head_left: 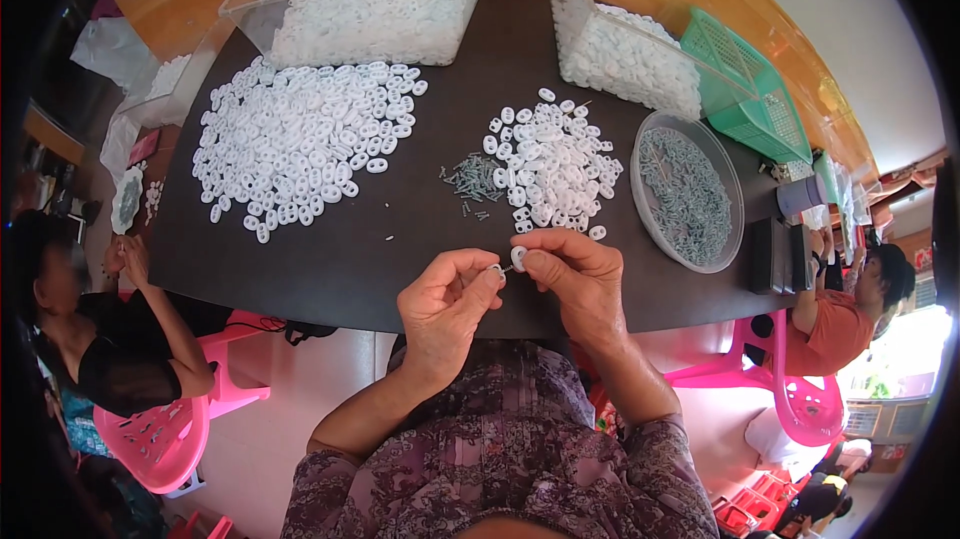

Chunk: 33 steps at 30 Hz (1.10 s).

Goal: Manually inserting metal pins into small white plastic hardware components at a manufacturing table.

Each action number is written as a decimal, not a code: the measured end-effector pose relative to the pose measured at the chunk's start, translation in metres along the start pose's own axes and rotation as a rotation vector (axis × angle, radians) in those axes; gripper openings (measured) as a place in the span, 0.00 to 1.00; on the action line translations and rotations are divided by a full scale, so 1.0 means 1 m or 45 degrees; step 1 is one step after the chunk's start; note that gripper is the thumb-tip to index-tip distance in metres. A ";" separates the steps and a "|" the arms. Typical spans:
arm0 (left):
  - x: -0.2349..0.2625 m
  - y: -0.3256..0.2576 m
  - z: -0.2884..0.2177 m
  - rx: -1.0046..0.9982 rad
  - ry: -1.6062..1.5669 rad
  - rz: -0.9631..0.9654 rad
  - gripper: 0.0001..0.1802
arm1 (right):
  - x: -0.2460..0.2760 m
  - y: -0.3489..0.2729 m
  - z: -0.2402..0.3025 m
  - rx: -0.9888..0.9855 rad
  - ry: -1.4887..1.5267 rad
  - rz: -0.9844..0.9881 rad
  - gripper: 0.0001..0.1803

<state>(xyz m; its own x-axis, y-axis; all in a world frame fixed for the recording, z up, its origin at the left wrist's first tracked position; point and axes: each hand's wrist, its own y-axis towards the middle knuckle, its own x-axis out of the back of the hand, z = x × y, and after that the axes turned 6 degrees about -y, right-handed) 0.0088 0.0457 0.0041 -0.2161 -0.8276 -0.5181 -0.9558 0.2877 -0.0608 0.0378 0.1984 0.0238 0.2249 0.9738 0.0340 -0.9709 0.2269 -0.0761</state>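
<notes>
The left hand (pixel 447 294) pinches a small white ring (pixel 495 270) between thumb and fingertip, and the right hand (pixel 575 274) is closed on a white oval piece (pixel 518 258); the two parts meet at the near edge of the dark counter (pixel 330 269). At twelve o'clock from the hands lies a small heap of white pieces (pixel 550 164) with grey screws (pixel 472 179) beside it. At two o'clock sits a round dish of screws (pixel 688 194); at ten o'clock, a large white pile (pixel 300 139).
</notes>
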 end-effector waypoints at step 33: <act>0.004 -0.002 0.016 -0.195 0.259 -0.029 0.05 | -0.017 -0.005 -0.009 0.493 -0.498 -0.213 0.09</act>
<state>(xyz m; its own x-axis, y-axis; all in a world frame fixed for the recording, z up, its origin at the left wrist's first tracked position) 0.0129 0.0498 -0.0116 -0.2152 -0.9173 -0.3351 -0.9765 0.2044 0.0678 0.0394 0.1808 0.0141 0.4022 0.8303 0.3859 -0.9007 0.2830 0.3297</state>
